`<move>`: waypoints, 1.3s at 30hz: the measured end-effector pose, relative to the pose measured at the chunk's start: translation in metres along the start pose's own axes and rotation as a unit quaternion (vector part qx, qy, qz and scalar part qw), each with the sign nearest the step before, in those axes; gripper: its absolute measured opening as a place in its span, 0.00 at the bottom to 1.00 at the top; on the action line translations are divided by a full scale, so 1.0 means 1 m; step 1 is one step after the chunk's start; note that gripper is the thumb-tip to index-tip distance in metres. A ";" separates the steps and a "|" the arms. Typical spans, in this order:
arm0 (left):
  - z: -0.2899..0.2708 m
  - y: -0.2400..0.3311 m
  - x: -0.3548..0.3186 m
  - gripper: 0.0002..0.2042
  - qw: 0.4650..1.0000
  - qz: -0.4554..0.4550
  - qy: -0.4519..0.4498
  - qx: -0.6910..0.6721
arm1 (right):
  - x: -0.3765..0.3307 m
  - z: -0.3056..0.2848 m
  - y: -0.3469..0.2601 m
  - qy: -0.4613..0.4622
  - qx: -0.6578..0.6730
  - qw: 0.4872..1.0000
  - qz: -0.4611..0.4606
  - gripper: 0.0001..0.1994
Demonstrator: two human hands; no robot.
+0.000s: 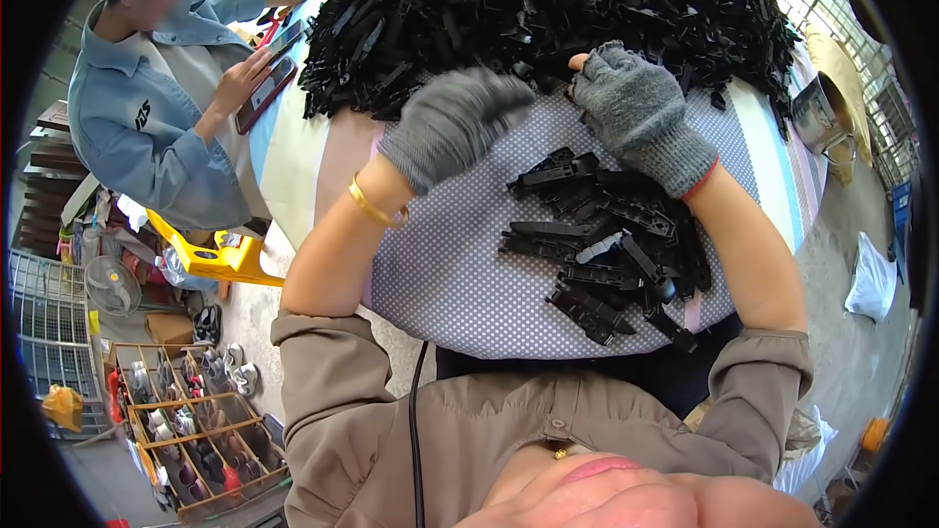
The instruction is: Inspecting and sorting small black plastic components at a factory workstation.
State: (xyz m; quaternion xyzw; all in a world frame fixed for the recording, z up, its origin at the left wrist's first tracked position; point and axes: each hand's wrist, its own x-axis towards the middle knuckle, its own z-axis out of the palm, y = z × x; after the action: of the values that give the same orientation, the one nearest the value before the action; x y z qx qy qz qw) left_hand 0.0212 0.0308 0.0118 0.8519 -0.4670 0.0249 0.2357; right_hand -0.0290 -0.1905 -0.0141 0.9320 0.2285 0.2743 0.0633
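A big heap of black plastic parts [548, 0] covers the far part of the table. My left hand [455, 127], in a grey knitted glove, is just in front of the heap. Motion smears its fingers, so whether they hold anything is unclear. At the heap's near edge is my right hand [631, 103], gloved in grey, its fingers curled inward with a bare fingertip showing. What lies within that grip is hidden. Nearer to me, below the right hand, several long black clip-like parts [597, 244] lie in a smaller loose pile.
A dotted cloth [440, 254] covers the table. At the left, a person in a blue jacket [147, 137] holds a phone [266, 93]. A metal bucket [820, 112] stands by the right edge. A yellow plastic stool [215, 254] and a shoe rack [196, 420] are lower left.
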 end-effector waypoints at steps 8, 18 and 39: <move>0.012 -0.025 0.032 0.10 0.946 -0.037 -0.006 0.321 | -0.001 -0.008 -0.002 -0.062 0.055 0.996 -0.011 0.08; 0.012 -0.019 0.026 0.16 0.952 -0.035 -0.050 0.299 | -0.013 -0.020 -0.005 -0.138 0.139 0.976 0.092 0.13; 0.039 -0.007 0.023 0.18 0.949 -0.014 0.077 0.305 | -0.011 -0.022 0.009 -0.089 0.540 0.750 0.372 0.11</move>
State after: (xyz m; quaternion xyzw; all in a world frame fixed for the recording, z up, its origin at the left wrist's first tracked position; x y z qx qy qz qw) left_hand 0.0326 -0.0002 -0.0191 0.8852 -0.4054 0.2282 -0.0003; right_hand -0.0458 -0.2036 0.0015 0.8421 -0.0324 0.0232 -0.5379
